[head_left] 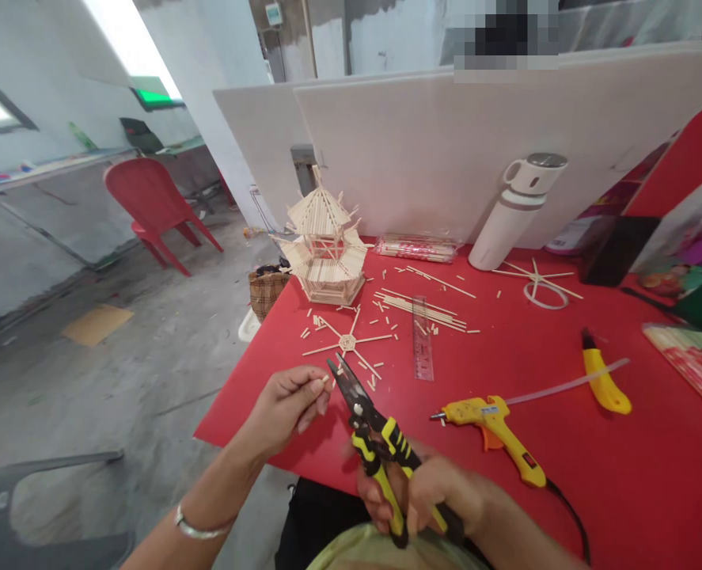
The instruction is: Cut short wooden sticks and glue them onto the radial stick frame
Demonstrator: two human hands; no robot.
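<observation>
Here, the left hand (294, 404) is nearly closed, pinching a short wooden piece (325, 379) between thumb and fingers, just beside the tips of the yellow-and-black cutters (375, 419). The right hand (447, 484) wraps around their handles, and the blades stand slightly apart. The piece is over the near part of the red surface (481, 356), in front of the six-armed stick frame (347, 343). For a clean cut, it seems best to seat the stick square between the blades, keep the pinching fingers clear, and squeeze evenly.
</observation>
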